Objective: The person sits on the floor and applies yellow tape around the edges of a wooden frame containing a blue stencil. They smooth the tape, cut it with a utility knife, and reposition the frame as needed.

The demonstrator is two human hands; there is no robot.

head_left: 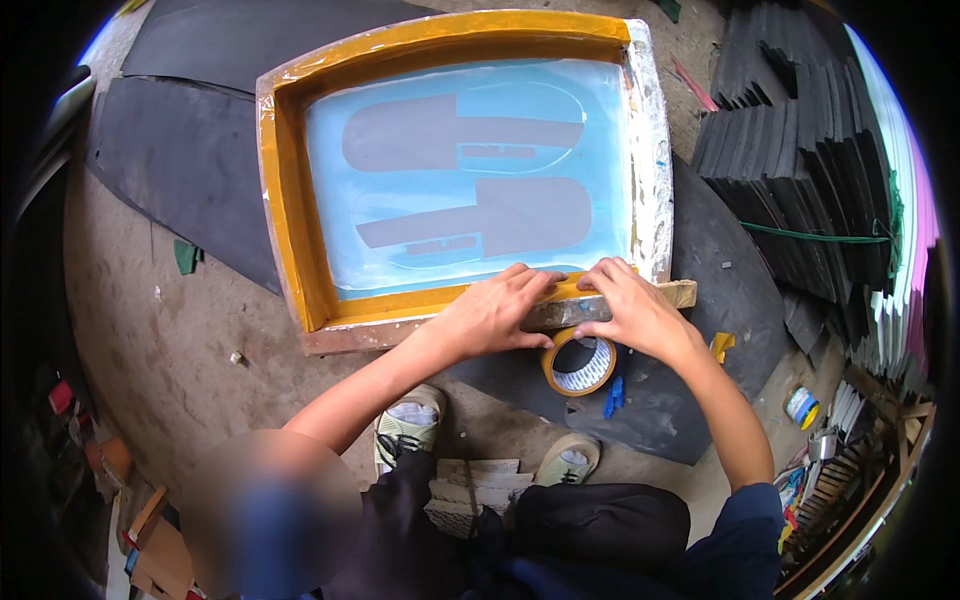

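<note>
Two bare hands reach down to the near rail of a four-sided wooden frame lined with glossy amber tape (290, 200), which lies on dark matte sheeting (185, 150) over a dusty concrete floor (190, 340). Its right side is crusted with rough white (652, 150), and the near rail shows bare brown wood with one end sticking out past the corner. Across the frame stretches a smooth, pale-blue mesh (400, 192) bearing two flat grey round-ended shapes (400, 133), each with a long strip running off it.

From where I stand, the left hand (495, 312) has its fingers half open, bent over the taped inner edge, with the thumb well apart below them. The right hand (635, 310) mirrors it: fingers curved and partly spread at the rail, thumb reaching down to the top of an amber tape roll with a white core (585, 382). Whether that thumb presses on the roll, I cannot tell. The roll sits just beside the near rail, between the two thumbs, its round opening facing up. Near it lies a crumpled blue scrap (614, 397).
</note>
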